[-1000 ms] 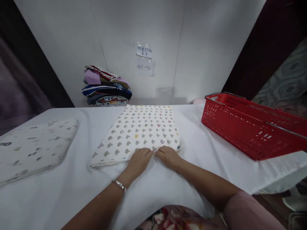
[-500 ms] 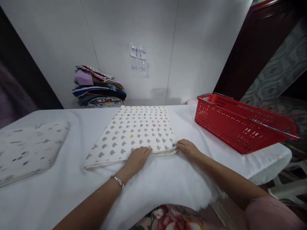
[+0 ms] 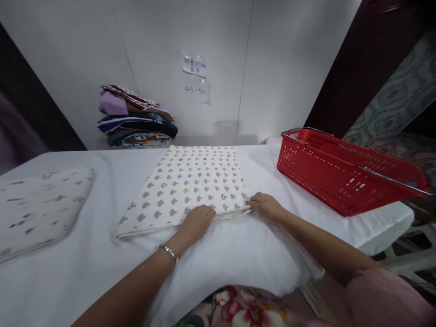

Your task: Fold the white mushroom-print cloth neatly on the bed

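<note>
A folded white cloth printed with grey and coloured mushroom shapes (image 3: 190, 184) lies in the middle of the white-covered table (image 3: 238, 254). My left hand (image 3: 195, 222) rests on the cloth's near edge, fingers lying flat on it. At the cloth's near right corner my right hand (image 3: 265, 205) has its fingers curled at the layered edge. A bracelet sits on my left wrist.
A red plastic basket (image 3: 344, 175) with metal handles stands at the table's right end. A patterned white pillow (image 3: 37, 211) lies at the left. A stack of folded clothes (image 3: 136, 118) sits against the back wall under paper notes (image 3: 195, 79).
My right hand slid from beside the left hand out along the near edge to the cloth's right corner. The left hand stayed on the edge. The view shifted slightly.
</note>
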Demonstrator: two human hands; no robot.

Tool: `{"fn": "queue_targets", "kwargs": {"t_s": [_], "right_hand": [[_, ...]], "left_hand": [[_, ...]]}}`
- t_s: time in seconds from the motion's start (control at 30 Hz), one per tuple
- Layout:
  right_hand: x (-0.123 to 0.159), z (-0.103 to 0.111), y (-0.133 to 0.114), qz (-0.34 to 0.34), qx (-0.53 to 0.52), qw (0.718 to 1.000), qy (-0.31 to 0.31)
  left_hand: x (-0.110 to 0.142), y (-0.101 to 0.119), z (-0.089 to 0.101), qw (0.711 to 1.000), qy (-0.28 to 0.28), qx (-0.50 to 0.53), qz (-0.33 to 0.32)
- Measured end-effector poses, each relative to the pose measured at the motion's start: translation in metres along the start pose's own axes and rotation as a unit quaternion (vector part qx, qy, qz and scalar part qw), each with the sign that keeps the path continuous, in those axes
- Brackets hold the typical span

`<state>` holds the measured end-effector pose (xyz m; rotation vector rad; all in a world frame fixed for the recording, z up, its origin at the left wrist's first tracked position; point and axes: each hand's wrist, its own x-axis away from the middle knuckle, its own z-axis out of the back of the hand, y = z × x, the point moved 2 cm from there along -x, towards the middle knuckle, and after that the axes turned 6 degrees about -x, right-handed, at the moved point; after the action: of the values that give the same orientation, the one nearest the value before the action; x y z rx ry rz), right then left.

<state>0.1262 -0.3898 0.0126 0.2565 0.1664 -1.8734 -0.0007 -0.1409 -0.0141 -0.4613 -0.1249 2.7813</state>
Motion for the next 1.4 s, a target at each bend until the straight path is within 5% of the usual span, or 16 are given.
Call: {"fn": "queue_targets", "kwargs": {"t_s": [0.27, 0.4, 0.5, 0.63, 0.77, 1.4], "right_hand": [[0.010, -0.006, -0.012, -0.016, -0.024, 0.999, -0.042], [0.015, -0.007, -0.016, -0.046, -0.083, 0.996, 0.003], [0.017, -0.007, -0.007, -0.125, -0.172, 0.974, 0.082], [0.008, -0.011, 0.021, -0.299, -0.271, 0.905, 0.132], [-0.010, -0.021, 0.041, -0.379, -0.304, 0.869, 0.095], [-0.054, -0.032, 0.063, -0.476, -0.222, 0.851, 0.010]], "left_hand": [[0.002, 0.002, 0.003, 0.999, -0.002, 0.037, 0.014], [0.004, 0.005, 0.006, 0.999, 0.014, 0.040, 0.010], [0.004, 0.008, 0.008, 0.998, 0.029, 0.055, -0.010], [0.004, 0.010, 0.010, 0.997, 0.030, 0.073, -0.022], [0.004, 0.010, 0.012, 0.996, 0.030, 0.083, -0.027], [0.006, 0.009, 0.014, 0.993, 0.025, 0.113, -0.029]]}}
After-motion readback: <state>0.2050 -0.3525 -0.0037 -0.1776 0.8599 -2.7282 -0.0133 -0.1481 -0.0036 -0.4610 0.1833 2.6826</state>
